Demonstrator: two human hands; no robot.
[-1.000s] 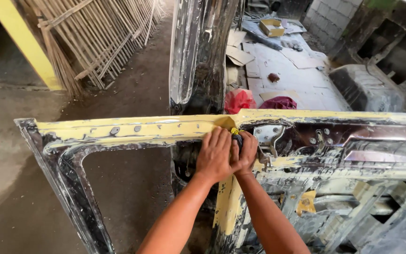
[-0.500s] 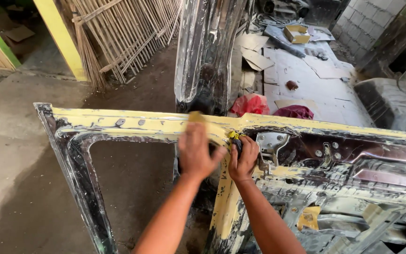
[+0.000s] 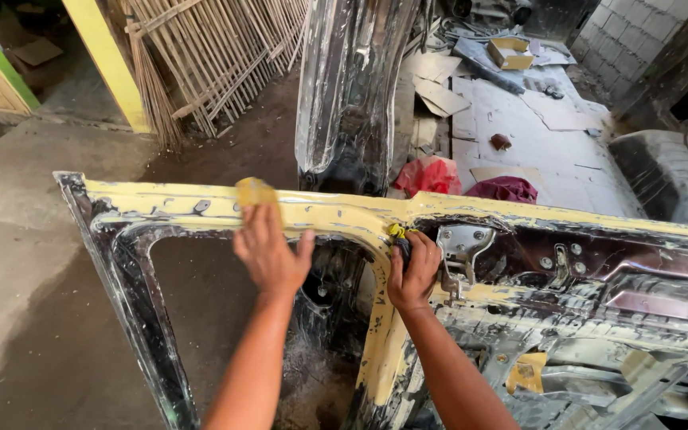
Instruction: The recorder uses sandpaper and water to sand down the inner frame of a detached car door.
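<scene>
Two hands on the stripped car door [image 3: 519, 271], now well apart; half a second ago close together at the yellow pillar, a second ago overlapping at the same spot. Left hand [image 3: 268, 251] since shifted leftward along the top rail of the window frame, fingers extended and laid flat, pressing a small yellow pad [image 3: 255, 191] against the yellow-filled upper edge. Pad only partly visible above the fingertips; kind of material not determinable. Right hand [image 3: 414, 271] unchanged in position, at the junction of top rail and centre pillar, fingers curled closed around the pillar edge, with a small yellow-and-dark object [image 3: 396, 233] showing at the top of the fist; nature of that object not determinable.

Door standing on edge, long axis running left to right across the view, window opening at left, inner panel with latch plate [image 3: 463, 239] and cut-outs at right. Top rail nearly horizontal, dropping slightly toward the right. Yellow filler along the top rail and down the centre pillar; bare, scuffed metal elsewhere.

Behind the door: upright shiny body panel [image 3: 352, 87], red cloth [image 3: 431, 173] and maroon cloth [image 3: 505, 189] on flattened cardboard [image 3: 535, 119], bundle of thin sticks [image 3: 209, 56] leaning beside a yellow post [image 3: 109, 64]. Concrete floor [image 3: 17, 263] at left.
</scene>
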